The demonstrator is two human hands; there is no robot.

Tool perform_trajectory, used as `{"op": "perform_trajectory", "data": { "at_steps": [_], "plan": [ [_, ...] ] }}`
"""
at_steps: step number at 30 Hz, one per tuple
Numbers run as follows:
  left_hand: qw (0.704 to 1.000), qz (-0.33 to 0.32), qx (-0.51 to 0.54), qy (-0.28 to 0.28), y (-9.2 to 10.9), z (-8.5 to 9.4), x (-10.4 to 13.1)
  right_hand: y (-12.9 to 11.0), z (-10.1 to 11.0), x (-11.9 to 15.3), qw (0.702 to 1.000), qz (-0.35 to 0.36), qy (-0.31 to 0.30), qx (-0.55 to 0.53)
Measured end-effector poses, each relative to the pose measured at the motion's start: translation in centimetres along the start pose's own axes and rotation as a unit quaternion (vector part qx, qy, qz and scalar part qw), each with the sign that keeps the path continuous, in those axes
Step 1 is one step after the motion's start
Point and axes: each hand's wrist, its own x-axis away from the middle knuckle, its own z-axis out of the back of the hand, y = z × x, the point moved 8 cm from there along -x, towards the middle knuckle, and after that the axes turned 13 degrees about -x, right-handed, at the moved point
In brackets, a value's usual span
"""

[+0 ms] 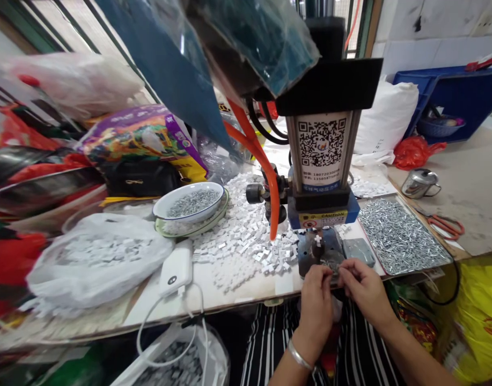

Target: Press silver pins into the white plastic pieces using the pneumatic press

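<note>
My left hand (318, 297), with a silver bangle (299, 355) at the wrist, is closed in a pinch at the front edge of the press base (308, 252). Close beside it my right hand (363, 289) is pinched too, the fingertips almost meeting. What lies between the fingers is too small to make out. Above stands a pneumatic press (322, 161) with a QR-code label. A small white piece (318, 239) sits on the fixture under its head. Left of the base spreads a heap of small white plastic pieces (246, 230).
A tray of metal pins (402, 236) and scissors (445, 224) lie at right, near a metal cup (420, 183). At left are an enamel bowl of metal parts (189, 202), a white power bank (177, 271) and a plastic bag of white pieces (104, 257). An orange hose (272, 187) hangs beside the press.
</note>
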Motion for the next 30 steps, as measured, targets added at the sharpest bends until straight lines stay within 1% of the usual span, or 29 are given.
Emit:
{"op": "perform_trajectory", "data": {
  "at_steps": [2,4,5,8,10,12,14,16,19,23,26,30],
  "plan": [
    [0.992,0.074,0.102,-0.032,-1.0,-0.4,-0.2,0.1,0.0,-0.3,1.000,-0.004,-0.002,0.003],
    [0.969,0.132,0.202,-0.061,-1.6,-0.9,-0.2,0.1,-0.2,-0.4,1.000,-0.017,-0.018,0.004],
    [0.955,0.151,0.245,-0.070,-1.7,-1.1,-0.2,0.1,-0.3,-0.5,0.999,-0.027,-0.023,-0.005],
    [0.919,0.179,0.341,-0.082,-1.6,-1.6,0.0,-0.7,-0.5,-0.6,0.998,-0.038,-0.024,-0.043],
    [0.901,0.186,0.382,-0.091,-1.4,-1.9,0.1,-1.8,-0.7,-0.8,0.998,-0.014,-0.017,-0.051],
    [0.888,0.187,0.408,-0.101,-1.0,-2.1,0.3,-2.8,-0.8,-1.1,0.999,0.023,-0.005,-0.039],
    [0.879,0.189,0.424,-0.111,-0.7,-2.4,0.4,-3.4,-1.1,-1.3,0.999,0.046,0.007,-0.027],
    [0.872,0.190,0.435,-0.118,-0.4,-2.5,0.5,-3.2,-1.5,-1.4,0.999,0.044,0.011,-0.023],
    [0.867,0.194,0.445,-0.113,-0.3,-2.5,0.6,-2.5,-2.1,-1.4,0.999,0.034,0.000,-0.015],
    [0.857,0.206,0.461,-0.104,-0.6,-2.4,0.6,-2.8,-1.9,-1.2,0.997,0.074,0.003,0.019],
    [0.854,0.207,0.466,-0.101,-0.8,-2.5,0.6,-3.0,-1.7,-1.3,0.995,0.090,0.002,0.033],
    [0.859,0.193,0.464,-0.099,-0.8,-2.6,0.5,-3.1,-2.1,-1.2,0.993,0.097,-0.025,0.057]
  ]
}}
